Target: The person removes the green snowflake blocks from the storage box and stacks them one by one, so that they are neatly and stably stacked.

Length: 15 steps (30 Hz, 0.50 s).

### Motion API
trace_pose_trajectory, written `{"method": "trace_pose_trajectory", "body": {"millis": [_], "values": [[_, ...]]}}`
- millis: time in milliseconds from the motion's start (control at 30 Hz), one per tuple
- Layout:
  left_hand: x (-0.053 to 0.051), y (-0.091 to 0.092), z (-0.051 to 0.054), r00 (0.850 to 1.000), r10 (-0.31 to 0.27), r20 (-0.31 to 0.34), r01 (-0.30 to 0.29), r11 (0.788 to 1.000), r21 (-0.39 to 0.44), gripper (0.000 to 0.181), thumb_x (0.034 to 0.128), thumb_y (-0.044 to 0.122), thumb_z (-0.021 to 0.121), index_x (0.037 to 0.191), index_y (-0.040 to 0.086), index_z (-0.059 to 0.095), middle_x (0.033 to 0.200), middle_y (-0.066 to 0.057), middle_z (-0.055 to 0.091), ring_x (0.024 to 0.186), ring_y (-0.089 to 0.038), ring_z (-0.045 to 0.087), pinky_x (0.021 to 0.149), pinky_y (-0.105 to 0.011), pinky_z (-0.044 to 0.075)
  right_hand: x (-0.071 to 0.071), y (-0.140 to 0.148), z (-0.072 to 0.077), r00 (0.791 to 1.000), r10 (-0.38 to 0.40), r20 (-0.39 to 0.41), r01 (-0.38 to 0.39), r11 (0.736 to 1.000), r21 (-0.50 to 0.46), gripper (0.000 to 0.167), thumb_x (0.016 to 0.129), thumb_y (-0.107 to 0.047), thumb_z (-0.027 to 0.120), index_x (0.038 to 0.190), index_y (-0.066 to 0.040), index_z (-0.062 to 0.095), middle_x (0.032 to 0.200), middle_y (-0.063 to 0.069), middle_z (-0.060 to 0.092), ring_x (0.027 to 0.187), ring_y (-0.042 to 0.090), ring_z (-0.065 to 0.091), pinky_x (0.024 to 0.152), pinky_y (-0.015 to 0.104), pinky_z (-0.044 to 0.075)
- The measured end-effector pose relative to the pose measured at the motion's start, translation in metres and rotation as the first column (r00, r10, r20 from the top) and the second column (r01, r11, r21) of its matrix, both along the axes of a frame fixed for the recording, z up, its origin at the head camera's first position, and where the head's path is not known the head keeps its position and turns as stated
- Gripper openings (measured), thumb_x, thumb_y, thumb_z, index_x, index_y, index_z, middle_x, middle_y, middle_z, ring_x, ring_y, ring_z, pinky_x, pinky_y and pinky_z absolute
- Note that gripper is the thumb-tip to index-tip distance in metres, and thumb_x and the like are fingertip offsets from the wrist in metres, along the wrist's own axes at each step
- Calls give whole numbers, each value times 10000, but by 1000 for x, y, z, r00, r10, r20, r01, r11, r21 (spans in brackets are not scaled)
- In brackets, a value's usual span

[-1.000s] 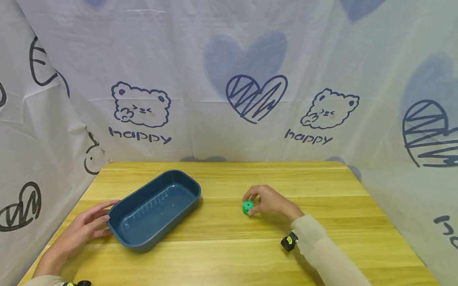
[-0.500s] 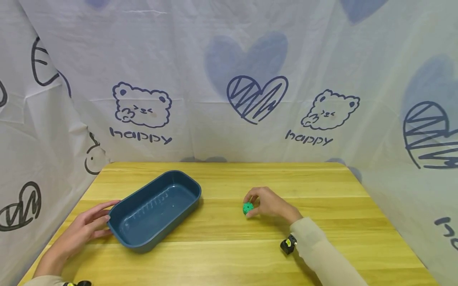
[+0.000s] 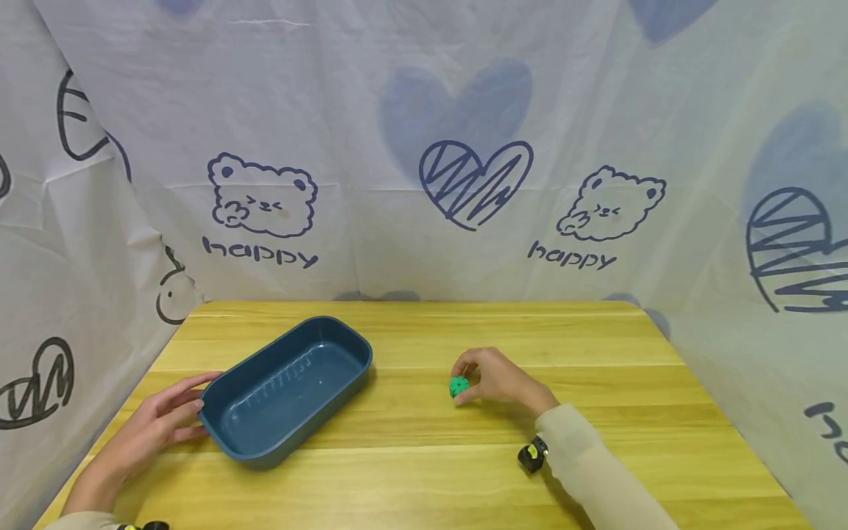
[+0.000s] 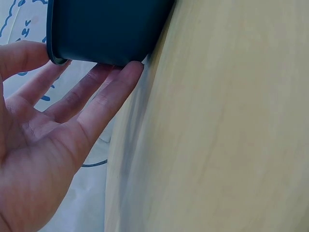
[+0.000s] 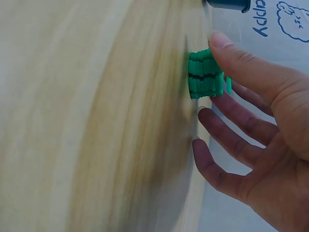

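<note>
A short stack of green toothed plastic discs (image 5: 205, 75) stands on the wooden table, its notched sides showing in the right wrist view. My right hand (image 3: 498, 379) pinches it between thumb and index finger, the thumb lying along one side. The other fingers are bent and apart from it. One thin green edge shows a little off the stack, close to the fingers. At left, a dark blue oblong bin (image 3: 288, 397) stands on the table. Extended fingers of my left hand (image 3: 155, 423) touch its near-left end from outside, some under the rim in the left wrist view.
The yellow wooden table (image 3: 411, 486) has its far edge against a white cloth curtain (image 3: 371, 110) printed with bears and hearts. The curtain also hangs at both sides. A small black camera (image 3: 533, 455) is strapped to the right wrist.
My right hand and the green discs have shifted very slightly toward the near edge, and less of the stack's side shows in the head view. Left hand and bin stay put.
</note>
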<state>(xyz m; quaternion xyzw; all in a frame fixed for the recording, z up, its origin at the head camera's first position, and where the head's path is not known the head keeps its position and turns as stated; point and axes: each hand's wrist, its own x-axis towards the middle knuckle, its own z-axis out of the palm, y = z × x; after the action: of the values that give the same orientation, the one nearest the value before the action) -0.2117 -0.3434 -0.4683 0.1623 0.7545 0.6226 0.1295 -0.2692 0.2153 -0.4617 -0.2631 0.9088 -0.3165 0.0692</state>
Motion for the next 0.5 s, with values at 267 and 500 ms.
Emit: {"method": "trace_pose_trajectory", "body": {"millis": [267,500], "values": [[0,0,0,1000,-4,5,4,1000,4,495,1113,98,433,1603,125,369,1290,195,666,1121,-23,690,845,-292,634,0,-1,-1,1000,-13,8,13,1000,3,348,745,-241,943,1001,-129,736,958,-16,737,895,136,684,852,361,615],[1,1,1,1000,-4,-2,4,1000,-1,503,1113,106,438,1609,118,357,1288,184,668,1121,-27,690,845,-295,635,0,-1,-1,1000,-10,11,10,1000,3,350,751,-238,939,1011,-121,738,968,-9,745,909,139,691,865,360,614]]}}
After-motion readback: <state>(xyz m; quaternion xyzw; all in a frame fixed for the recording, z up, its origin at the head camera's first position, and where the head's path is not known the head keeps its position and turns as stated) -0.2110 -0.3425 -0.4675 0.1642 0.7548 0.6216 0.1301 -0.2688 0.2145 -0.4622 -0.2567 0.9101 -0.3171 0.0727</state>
